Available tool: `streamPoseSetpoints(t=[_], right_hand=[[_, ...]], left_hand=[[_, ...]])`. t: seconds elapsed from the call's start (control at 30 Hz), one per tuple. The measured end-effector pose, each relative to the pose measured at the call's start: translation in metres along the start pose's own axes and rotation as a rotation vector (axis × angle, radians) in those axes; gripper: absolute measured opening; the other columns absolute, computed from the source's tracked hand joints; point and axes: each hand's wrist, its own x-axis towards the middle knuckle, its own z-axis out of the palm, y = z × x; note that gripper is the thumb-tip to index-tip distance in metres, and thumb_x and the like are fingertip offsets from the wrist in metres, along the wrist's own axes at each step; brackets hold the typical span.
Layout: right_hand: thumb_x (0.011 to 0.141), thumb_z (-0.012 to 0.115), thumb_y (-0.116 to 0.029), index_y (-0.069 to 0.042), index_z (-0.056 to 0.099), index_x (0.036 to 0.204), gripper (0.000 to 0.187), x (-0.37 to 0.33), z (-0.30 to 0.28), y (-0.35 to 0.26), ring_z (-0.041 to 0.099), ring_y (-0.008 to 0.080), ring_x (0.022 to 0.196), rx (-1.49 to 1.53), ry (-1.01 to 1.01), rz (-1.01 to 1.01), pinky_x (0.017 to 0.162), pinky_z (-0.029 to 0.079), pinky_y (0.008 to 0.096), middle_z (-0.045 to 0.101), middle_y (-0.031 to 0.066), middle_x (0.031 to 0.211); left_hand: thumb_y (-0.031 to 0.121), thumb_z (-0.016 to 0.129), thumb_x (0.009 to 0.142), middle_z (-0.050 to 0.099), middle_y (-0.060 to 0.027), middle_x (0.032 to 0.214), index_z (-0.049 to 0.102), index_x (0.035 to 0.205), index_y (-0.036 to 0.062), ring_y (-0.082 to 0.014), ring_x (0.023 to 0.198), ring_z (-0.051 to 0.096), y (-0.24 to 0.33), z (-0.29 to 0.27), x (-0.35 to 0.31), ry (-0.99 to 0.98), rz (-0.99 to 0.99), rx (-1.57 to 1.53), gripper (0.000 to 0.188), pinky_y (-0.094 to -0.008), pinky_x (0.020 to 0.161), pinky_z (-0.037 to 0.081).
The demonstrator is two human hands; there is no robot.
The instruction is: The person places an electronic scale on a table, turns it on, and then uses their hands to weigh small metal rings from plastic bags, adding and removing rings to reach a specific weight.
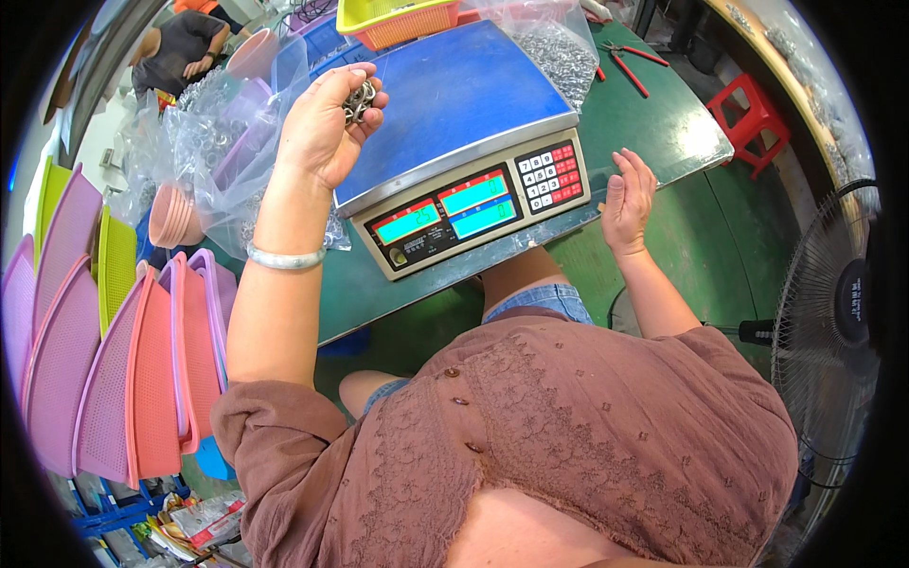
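My left hand (pixel 327 128) is raised over the left side of a counting scale (pixel 454 95) with a blue top. Its fingers curl around a small bunch of metal clasps or rings (pixel 358 102); their exact kind is too small to make out. Lit digits show on the scale's display panel (pixel 445 216), beside a keypad (pixel 549 175). Off the scale's right end, by the table edge, my right hand (pixel 627 204) is empty with fingers stretched out. Clear plastic bags of small metal parts (pixel 549 62) lie behind the scale, and more bags (pixel 204 133) are to its left.
Stacked plastic baskets (pixel 142 369) stand at the left, near pink cups (pixel 173 216). A yellow basket (pixel 398 17) sits behind the scale. Red-handled pliers (pixel 630 68) lie on the green table (pixel 663 123). A red stool (pixel 750 123) and a fan (pixel 833 312) are at right. Another person (pixel 180 52) is at far left.
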Motion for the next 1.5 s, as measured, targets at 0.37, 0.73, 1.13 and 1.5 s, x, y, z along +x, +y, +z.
streamPoseSetpoints(t=[0.37,0.73,1.13,1.5], right_hand=[[0.088,0.04,-0.03,-0.001,0.054,0.104,0.035,0.001,-0.002,-0.003,0.045,0.0294,0.101,-0.028,-0.017,-0.008,0.09,0.031,0.0385,0.051,0.0151,0.108],[0.079,0.054,-0.035,-0.009,0.054,0.108,0.039,-0.002,-0.016,-0.021,0.035,0.0344,0.106,0.079,-0.205,-0.207,0.092,0.027,0.042,0.04,0.0174,0.12],[0.071,0.061,-0.034,-0.019,0.054,0.11,0.043,-0.004,-0.016,-0.035,0.031,0.034,0.111,-0.066,-0.308,-0.275,0.093,0.026,0.0423,0.034,0.015,0.128],[0.075,0.059,-0.037,-0.009,0.048,0.111,0.046,-0.008,-0.017,-0.029,0.031,0.037,0.112,0.113,-0.254,-0.206,0.094,0.025,0.0442,0.036,0.0174,0.126]], left_hand=[[0.011,0.053,0.081,0.053,-0.0112,0.085,0.051,0.095,-0.0032,-0.0173,0.071,0.053,-0.002,-0.003,0.002,0.0,-0.018,-0.023,0.02,-0.0205,0.052,0.045],[0.012,0.053,0.082,0.053,-0.011,0.085,0.051,0.096,-0.0023,-0.0174,0.071,0.053,-0.003,-0.004,0.002,-0.017,-0.025,-0.037,0.02,-0.0205,0.052,0.044],[0.012,0.053,0.082,0.053,-0.0107,0.085,0.052,0.095,-0.0025,-0.017,0.07,0.053,-0.005,-0.008,0.003,-0.011,-0.028,-0.038,0.02,-0.0202,0.052,0.044],[0.01,0.052,0.081,0.054,-0.0098,0.081,0.052,0.093,-0.0023,-0.0169,0.069,0.053,-0.005,-0.006,0.0,-0.04,-0.034,-0.051,0.017,-0.0223,0.053,0.044]])
